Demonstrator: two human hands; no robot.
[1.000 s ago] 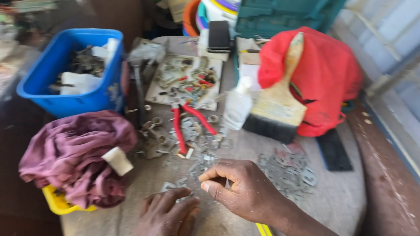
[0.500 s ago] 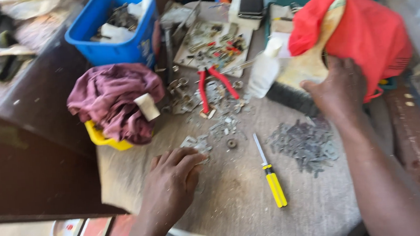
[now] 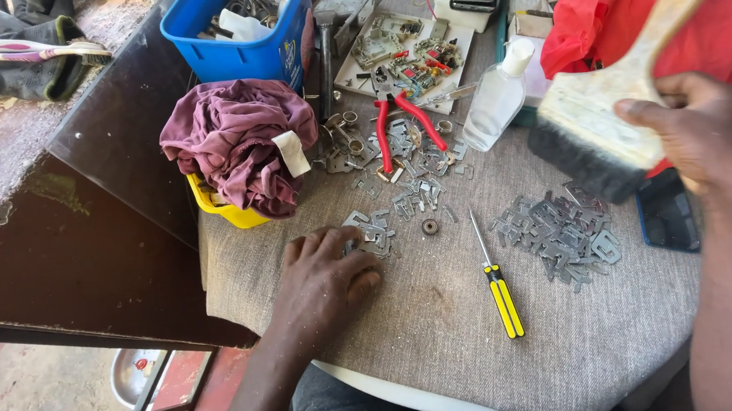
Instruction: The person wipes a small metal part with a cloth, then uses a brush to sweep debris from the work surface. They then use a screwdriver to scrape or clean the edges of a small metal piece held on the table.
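Observation:
My right hand (image 3: 694, 131) grips a wide paintbrush (image 3: 613, 111) with a pale wooden handle and black bristles, lifted above the grey cloth-covered table (image 3: 443, 320). Below the bristles lies a pile of small grey metal pieces (image 3: 561, 235). My left hand (image 3: 324, 277) rests flat on the cloth, fingers spread, its fingertips on a smaller cluster of metal pieces (image 3: 372, 231). A yellow and black screwdriver (image 3: 497, 280) lies between my hands. A small metal ring (image 3: 429, 226) sits near the left cluster.
Red-handled pliers (image 3: 399, 126) and scattered metal parts lie mid-table. A purple rag (image 3: 241, 141) covers a yellow tub. A blue bin (image 3: 239, 47), a clear bottle (image 3: 496, 98), a white tray of parts (image 3: 403, 53), a red cloth (image 3: 671, 25) and a dark phone (image 3: 666, 219) surround them.
My right hand reached to the brush at the red cloth, took hold of it and lifted it toward the table's middle. The left hand stayed on the small metal pieces.

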